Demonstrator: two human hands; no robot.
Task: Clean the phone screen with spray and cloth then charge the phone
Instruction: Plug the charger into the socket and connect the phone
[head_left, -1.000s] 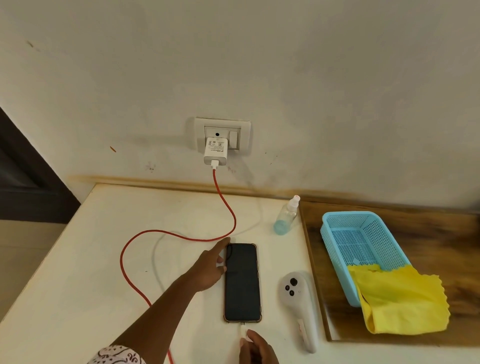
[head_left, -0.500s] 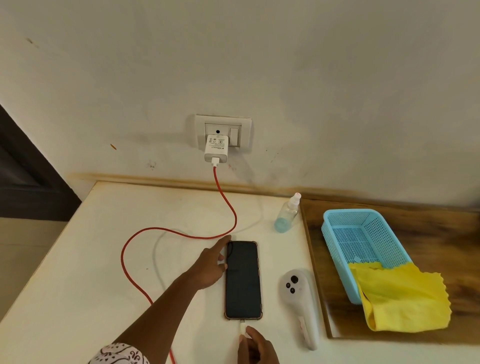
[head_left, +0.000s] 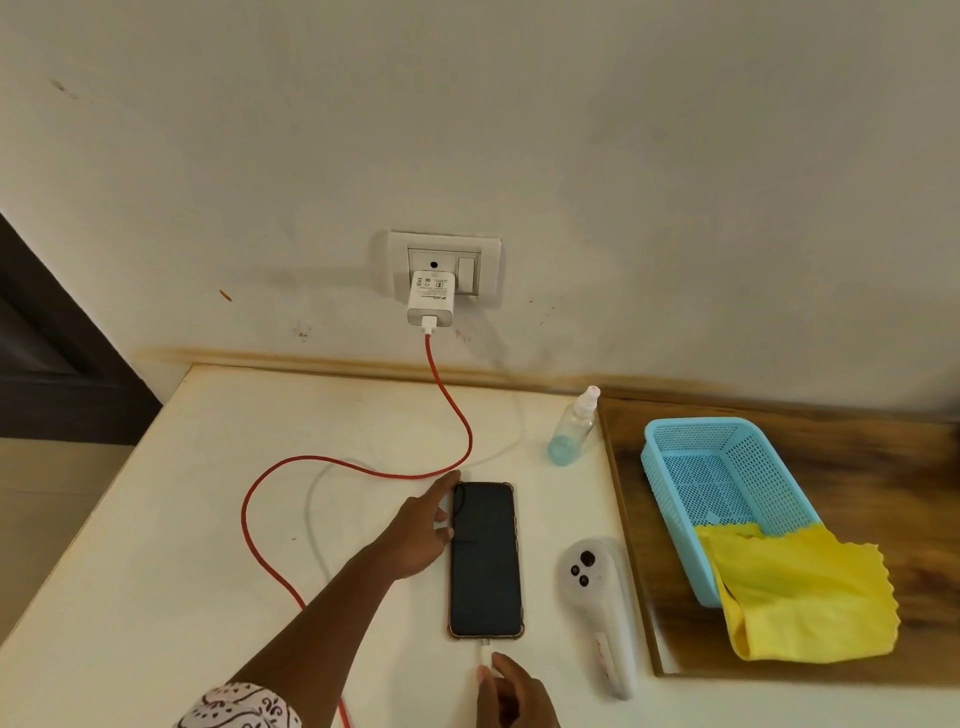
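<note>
Here, one phone (head_left: 485, 558), one cable (head_left: 358, 467), two hands.

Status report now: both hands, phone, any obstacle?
Left hand steadies black phone. Right hand pinches white cable plug at its port. No obstacle.

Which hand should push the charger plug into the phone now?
Right. The right hand already pinches the white plug just short of the phone, while the left hand rests against the phone's side, steadying it.
</note>
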